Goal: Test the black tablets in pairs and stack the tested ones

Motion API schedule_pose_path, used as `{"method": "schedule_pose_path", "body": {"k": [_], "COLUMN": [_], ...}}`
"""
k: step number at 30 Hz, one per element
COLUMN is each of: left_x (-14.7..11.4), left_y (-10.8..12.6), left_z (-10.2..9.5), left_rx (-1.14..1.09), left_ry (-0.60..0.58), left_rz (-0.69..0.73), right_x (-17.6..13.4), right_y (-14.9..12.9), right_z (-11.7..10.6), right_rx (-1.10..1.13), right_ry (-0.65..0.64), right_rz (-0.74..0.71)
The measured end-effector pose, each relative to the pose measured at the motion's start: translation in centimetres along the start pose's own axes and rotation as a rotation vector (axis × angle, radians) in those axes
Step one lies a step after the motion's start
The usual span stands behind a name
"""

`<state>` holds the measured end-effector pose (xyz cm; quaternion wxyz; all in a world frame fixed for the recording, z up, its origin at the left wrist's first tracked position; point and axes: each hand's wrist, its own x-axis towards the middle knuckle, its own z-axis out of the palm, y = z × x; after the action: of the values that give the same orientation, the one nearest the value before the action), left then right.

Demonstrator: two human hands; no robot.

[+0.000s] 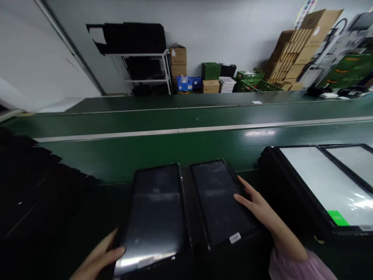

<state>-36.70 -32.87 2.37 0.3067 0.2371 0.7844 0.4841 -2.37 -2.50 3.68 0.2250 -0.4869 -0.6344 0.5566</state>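
Observation:
Two dark flat screen panels lie side by side in front of me, both with black frames. My left hand [101, 254] grips the lower left edge of the left screen panel [155, 214], thumb on its front border and the other fingers hidden beneath. On the right screen panel [220, 200], which has a small white label [235, 237] at its lower edge, my right hand [253, 202] holds the right edge. Its thumb rests on the glass and a finger lies along the side. What supports the panels underneath is too dark to make out.
Stacked pale-screened panels [323, 182] stand at the right, one bearing a green sticker [338, 217]. A pile of dark pieces [37, 186] rises at the left. Beyond runs a green conveyor belt [145, 146]; behind it are a loaded rack [145, 55], crates [211, 71] and cardboard boxes [305, 48].

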Motion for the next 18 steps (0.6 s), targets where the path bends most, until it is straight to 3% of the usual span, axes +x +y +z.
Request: {"method": "schedule_pose_path", "body": {"k": [2,4,6,8,10,12,14,16,18], "left_x": [2.2,4.2,6.1,8.2,10.2,11.9,13.0,13.5,13.6], "left_y": [-0.2,1.0,3.5,6.4,8.9,10.5,11.2,11.4,11.3], "left_z": [-0.2,-0.4,0.6,3.5,7.9,12.3,15.6,17.2,17.3], "left_rx": [0.038,0.177,0.328,0.432,0.605,0.818,0.875,0.895,0.919], "left_ry": [-0.023,0.054,0.166,0.092,-0.034,-0.048,-0.049,-0.043,-0.034], "left_rz": [-0.006,0.1,0.238,0.354,0.473,0.536,0.56,0.563,0.557], "right_x": [-1.8,-2.6,-1.9,0.0,2.4,4.4,5.3,5.3,4.8], "right_y": [1.6,2.6,3.0,3.1,3.0,2.9,2.9,3.0,3.0], "right_z": [-0.7,-1.1,-0.8,0.0,0.9,1.5,1.7,1.6,1.6], "right_rx": [-0.135,-0.368,-0.558,-0.609,-0.598,-0.581,-0.563,-0.542,-0.522], "right_ry": [0.145,0.333,0.443,0.434,0.42,0.423,0.431,0.436,0.441], "right_rz": [-0.061,-0.231,-0.395,-0.453,-0.463,-0.467,-0.47,-0.466,-0.457]}}
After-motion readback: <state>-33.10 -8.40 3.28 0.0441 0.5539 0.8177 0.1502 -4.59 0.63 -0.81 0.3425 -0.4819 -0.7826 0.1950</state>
